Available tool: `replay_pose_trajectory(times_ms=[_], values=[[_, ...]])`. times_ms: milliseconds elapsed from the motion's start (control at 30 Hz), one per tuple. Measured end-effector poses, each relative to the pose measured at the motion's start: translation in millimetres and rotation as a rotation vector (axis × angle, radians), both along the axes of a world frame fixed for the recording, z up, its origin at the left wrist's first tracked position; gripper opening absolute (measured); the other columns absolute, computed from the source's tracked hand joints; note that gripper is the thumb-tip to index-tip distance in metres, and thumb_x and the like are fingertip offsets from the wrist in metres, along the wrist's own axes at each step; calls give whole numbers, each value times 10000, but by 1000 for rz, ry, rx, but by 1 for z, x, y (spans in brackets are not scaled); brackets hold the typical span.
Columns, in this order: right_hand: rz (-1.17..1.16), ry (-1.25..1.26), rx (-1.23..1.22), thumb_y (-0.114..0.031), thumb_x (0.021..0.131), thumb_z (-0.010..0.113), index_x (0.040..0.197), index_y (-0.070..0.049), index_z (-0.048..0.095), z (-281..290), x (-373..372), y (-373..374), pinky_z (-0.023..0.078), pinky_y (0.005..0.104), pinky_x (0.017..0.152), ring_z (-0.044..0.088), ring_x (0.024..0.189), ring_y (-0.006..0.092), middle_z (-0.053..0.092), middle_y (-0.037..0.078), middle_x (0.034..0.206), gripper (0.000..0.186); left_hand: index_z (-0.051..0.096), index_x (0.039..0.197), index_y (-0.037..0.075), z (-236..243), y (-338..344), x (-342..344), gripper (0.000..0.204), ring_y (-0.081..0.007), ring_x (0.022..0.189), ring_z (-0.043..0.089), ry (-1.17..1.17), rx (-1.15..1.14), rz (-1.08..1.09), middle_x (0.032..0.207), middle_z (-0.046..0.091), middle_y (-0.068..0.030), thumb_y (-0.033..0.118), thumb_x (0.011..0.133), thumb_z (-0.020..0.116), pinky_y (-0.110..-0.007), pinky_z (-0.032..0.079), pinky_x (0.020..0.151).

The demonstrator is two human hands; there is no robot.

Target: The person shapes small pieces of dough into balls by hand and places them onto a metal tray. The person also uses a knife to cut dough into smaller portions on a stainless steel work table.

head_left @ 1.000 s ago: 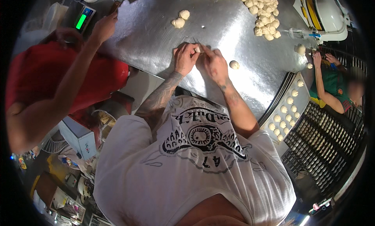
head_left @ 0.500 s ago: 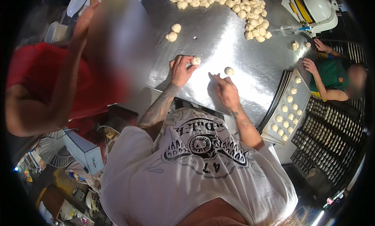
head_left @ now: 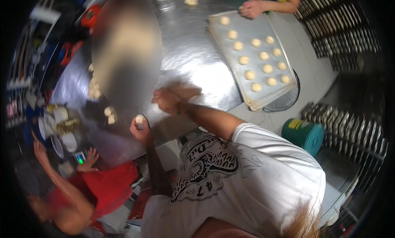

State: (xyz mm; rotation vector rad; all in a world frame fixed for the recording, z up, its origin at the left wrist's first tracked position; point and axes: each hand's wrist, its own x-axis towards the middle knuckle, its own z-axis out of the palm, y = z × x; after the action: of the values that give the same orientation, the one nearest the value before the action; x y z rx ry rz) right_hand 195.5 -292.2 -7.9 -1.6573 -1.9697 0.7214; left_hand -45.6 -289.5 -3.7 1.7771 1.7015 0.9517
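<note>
A steel worktable (head_left: 191, 44) lies in front of me. My left hand (head_left: 142, 133) is at its near edge, fingers closed round a pale dough ball (head_left: 140, 119). Farther right, my right hand (head_left: 166, 101) is low over the tabletop, its fingers smeared by motion. Whether dough is under or in it is hidden. Two loose dough balls (head_left: 110, 114) rest left of my left hand. Beyond them is a dough pile (head_left: 94, 89), partly covered by a blurred oval. To the right, a metal tray (head_left: 247, 99) carries several spaced dough balls.
A co-worker's hand (head_left: 252, 9) touches the tray's far edge. At lower left, a person in a red top (head_left: 109, 176) reaches near a small scale (head_left: 80, 157) and white tubs (head_left: 68, 141). A green bin (head_left: 302, 137) and tray racks (head_left: 345, 131) stand right.
My view has swung to the right, so the tray sits nearer the middle. My left hand has closed round its dough ball. The dough ball beside my right hand no longer shows.
</note>
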Motion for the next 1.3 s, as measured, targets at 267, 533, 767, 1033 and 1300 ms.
replay_pose_trajectory(times_ms=[267,533,767,1033,1300], values=[[-216,695,-22,-272,912,825,1234,-64,736,78,160,-154,553,429,960,686,1067,341,723,157,1128,394,617,1390,24,29,-75,178,498,-175,1118,580,-352,-250,-248,1306,599,-94,176,970,835,-331,487,972],[-738,740,-169,-139,912,796,1384,-49,678,126,326,-267,573,342,962,688,1136,210,668,140,1328,495,668,1380,65,72,-72,356,482,-222,1078,578,-94,-51,-633,1268,604,-94,230,960,839,-376,506,948],[-1080,691,-33,-52,954,803,1327,29,649,120,401,-278,610,288,890,728,1085,182,734,129,1240,411,666,1356,25,96,-85,423,476,-242,1177,597,-196,-82,-675,1292,593,-122,222,959,840,-390,503,1007],[-1050,335,237,-187,913,822,1274,-11,669,115,443,-225,593,403,913,727,1053,342,731,191,1204,430,664,1349,7,88,-104,412,480,-289,1222,601,-103,-55,-696,1283,606,-147,207,951,842,-415,492,1059],[-1021,-163,487,-405,960,790,1360,-87,664,96,489,-195,512,503,1025,618,1207,426,692,163,1232,526,678,1339,16,118,-82,507,478,-318,1169,656,-113,71,-826,1251,641,-165,221,939,842,-424,523,1008]])
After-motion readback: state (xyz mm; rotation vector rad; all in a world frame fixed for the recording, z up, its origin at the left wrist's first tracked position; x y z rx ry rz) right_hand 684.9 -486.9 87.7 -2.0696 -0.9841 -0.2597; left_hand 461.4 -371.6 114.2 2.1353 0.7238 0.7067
